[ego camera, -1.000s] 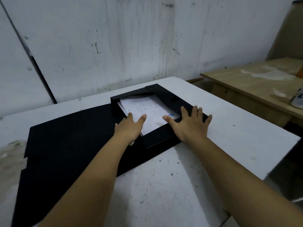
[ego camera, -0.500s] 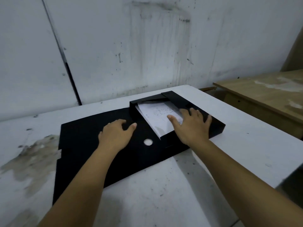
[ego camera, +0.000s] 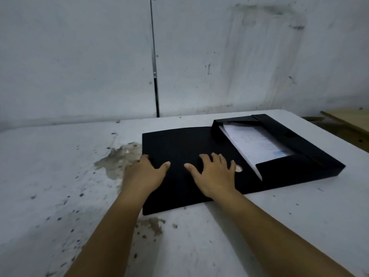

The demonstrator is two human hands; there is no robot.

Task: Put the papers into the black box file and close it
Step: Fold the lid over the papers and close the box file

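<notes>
The papers (ego camera: 257, 145) are already inside the black box file (ego camera: 295, 148). They lie in the tray part at the right side of the white desk (ego camera: 60, 186), with the box walls around them. One low flap at the near end covers a corner of the sheets. So the first part of the job looks done.

The box is not closed yet. Its big lid (ego camera: 179, 148) is lying flat and open on the desk, to the left of the tray. There is a small round hole (ego camera: 238, 168) in the black part between the lid and the tray.

Both hands are on the lid. The left hand (ego camera: 144, 173) rests at the lid's left edge, fingers spread and open, and it may be starting to get under that edge, but this is hard to tell. The right hand (ego camera: 212, 177) lies flat and open on the middle of the lid, just beside the round hole. Neither hand is gripping anything.

What is left, it seems, is to lift the lid, swing it over to the right on top of the papers, and press it shut.
</notes>
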